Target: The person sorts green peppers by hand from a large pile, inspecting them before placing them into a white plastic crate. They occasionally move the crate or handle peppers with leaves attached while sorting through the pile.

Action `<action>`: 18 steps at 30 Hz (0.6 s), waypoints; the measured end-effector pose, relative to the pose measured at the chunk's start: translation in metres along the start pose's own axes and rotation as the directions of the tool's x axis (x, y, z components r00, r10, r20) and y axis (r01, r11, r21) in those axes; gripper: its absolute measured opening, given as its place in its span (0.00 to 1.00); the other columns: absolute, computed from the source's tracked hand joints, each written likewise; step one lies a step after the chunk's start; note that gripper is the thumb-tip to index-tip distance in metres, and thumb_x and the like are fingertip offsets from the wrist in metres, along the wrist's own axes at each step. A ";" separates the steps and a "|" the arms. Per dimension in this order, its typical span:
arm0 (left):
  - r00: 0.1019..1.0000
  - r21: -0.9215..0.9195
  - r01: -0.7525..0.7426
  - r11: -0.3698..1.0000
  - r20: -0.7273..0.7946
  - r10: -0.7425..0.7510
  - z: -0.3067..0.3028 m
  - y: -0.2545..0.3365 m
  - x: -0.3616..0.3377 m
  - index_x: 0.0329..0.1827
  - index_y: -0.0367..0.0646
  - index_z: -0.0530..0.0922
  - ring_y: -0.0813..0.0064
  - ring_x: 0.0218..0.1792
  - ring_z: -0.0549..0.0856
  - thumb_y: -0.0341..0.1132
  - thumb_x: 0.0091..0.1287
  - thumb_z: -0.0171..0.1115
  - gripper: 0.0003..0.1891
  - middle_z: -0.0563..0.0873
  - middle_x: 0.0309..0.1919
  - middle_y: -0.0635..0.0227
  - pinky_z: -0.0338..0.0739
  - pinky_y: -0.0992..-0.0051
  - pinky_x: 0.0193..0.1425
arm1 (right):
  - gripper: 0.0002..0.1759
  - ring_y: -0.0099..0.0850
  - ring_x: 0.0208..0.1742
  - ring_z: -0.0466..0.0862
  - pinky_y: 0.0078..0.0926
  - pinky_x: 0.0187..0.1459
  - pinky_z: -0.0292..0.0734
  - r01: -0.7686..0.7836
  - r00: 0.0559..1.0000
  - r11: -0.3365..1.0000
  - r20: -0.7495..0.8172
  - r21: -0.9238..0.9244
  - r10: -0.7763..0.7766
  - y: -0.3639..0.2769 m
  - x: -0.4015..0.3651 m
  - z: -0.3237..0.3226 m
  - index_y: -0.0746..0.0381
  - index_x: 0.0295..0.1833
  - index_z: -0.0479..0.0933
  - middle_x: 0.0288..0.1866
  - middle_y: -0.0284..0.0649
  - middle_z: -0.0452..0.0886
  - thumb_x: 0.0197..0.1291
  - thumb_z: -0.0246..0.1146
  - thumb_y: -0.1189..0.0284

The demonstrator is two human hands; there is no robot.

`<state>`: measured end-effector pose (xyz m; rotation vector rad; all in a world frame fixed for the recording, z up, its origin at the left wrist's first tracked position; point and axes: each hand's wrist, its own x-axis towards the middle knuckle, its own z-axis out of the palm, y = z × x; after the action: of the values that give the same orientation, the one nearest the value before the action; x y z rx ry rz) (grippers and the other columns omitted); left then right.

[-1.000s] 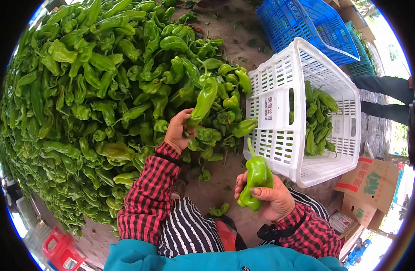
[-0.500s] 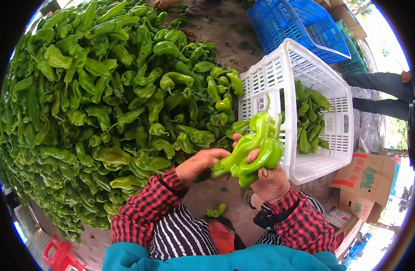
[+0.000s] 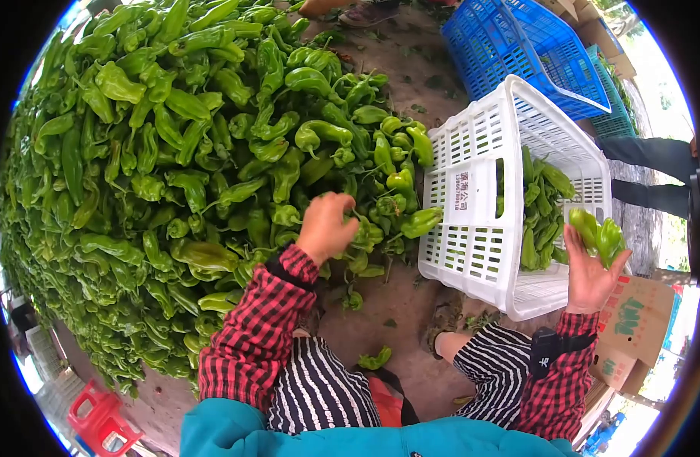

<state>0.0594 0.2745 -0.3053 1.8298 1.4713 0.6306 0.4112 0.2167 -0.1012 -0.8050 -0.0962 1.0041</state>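
Note:
My right hand (image 3: 590,278) holds green peppers (image 3: 598,236) up at the open side of the white plastic crate (image 3: 472,194). Its fingers are behind the peppers. My left hand (image 3: 327,227) is at the near edge of a big heap of green peppers (image 3: 159,183), its fingers curled down among them. What those fingers close on, if anything, is hidden. The crate lies tipped with its mouth facing right, and a batch of green peppers (image 3: 544,206) rests inside.
A blue crate (image 3: 510,49) and a teal crate (image 3: 613,99) stand behind the white one. Cardboard boxes (image 3: 632,324) are at the right. A person's dark-trousered legs (image 3: 647,160) show beyond. A red stool (image 3: 102,419) sits lower left; one loose pepper (image 3: 375,358) lies on the ground.
My hands have parted from the peppers they held together. My right hand has carried peppers right to the crate's mouth; my left has moved up to the heap. The view has shifted slightly.

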 end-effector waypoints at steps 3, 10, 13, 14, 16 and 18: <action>0.975 0.265 0.106 0.958 -0.219 -0.047 -0.023 -0.015 0.047 0.52 0.40 0.68 0.51 0.50 0.70 0.27 0.47 0.61 0.26 0.70 0.49 0.51 0.68 0.61 0.54 | 0.36 0.54 0.66 0.53 0.56 0.67 0.43 -0.107 0.987 0.993 -0.118 0.058 0.114 -0.002 0.015 -0.011 0.61 0.66 0.53 0.68 0.53 0.42 0.56 0.62 0.63; 0.984 0.473 0.171 0.864 -0.121 -0.128 -0.015 -0.061 0.114 0.63 0.47 0.58 0.53 0.55 0.69 0.31 0.46 0.66 0.39 0.69 0.54 0.53 0.67 0.64 0.59 | 0.30 0.46 0.63 0.62 0.43 0.63 0.60 -0.237 0.957 0.960 0.135 -0.150 0.258 0.032 -0.002 0.003 0.64 0.64 0.55 0.61 0.53 0.61 0.60 0.57 0.65; 0.901 0.314 0.422 0.851 -0.044 -0.431 -0.016 -0.046 0.107 0.64 0.45 0.59 0.53 0.46 0.77 0.35 0.47 0.66 0.39 0.74 0.48 0.50 0.72 0.63 0.52 | 0.30 0.37 0.59 0.69 0.36 0.60 0.65 -0.254 0.890 0.920 0.300 -0.299 0.343 0.047 -0.015 0.011 0.63 0.64 0.56 0.60 0.48 0.64 0.60 0.57 0.65; 0.902 0.315 0.421 0.851 -0.043 -0.430 -0.014 -0.055 0.101 0.64 0.45 0.59 0.53 0.46 0.77 0.35 0.47 0.66 0.39 0.74 0.48 0.50 0.72 0.63 0.52 | 0.30 0.37 0.59 0.69 0.36 0.60 0.65 -0.254 0.891 0.920 0.299 -0.298 0.342 0.051 -0.019 0.011 0.63 0.64 0.56 0.60 0.48 0.64 0.60 0.57 0.65; 0.903 -0.184 0.404 0.896 -0.072 -0.423 -0.017 -0.076 0.085 0.62 0.41 0.64 0.61 0.39 0.80 0.34 0.46 0.66 0.36 0.78 0.41 0.52 0.76 0.66 0.43 | 0.31 0.36 0.56 0.71 0.35 0.57 0.68 -0.311 0.832 0.882 0.346 -0.355 0.433 0.059 -0.027 0.011 0.63 0.64 0.57 0.60 0.48 0.65 0.59 0.58 0.64; 0.846 -0.436 0.511 0.741 0.104 -0.522 -0.037 -0.047 0.061 0.60 0.38 0.67 0.69 0.34 0.81 0.32 0.47 0.64 0.33 0.80 0.38 0.57 0.77 0.70 0.34 | 0.32 0.36 0.55 0.73 0.34 0.55 0.71 -0.313 0.839 0.869 0.317 -0.384 0.443 0.069 -0.037 0.014 0.64 0.64 0.57 0.59 0.48 0.66 0.57 0.60 0.64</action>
<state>0.0173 0.3472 -0.3206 0.9912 1.5956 0.6398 0.3349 0.2148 -0.1254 -0.9236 -0.4732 1.5593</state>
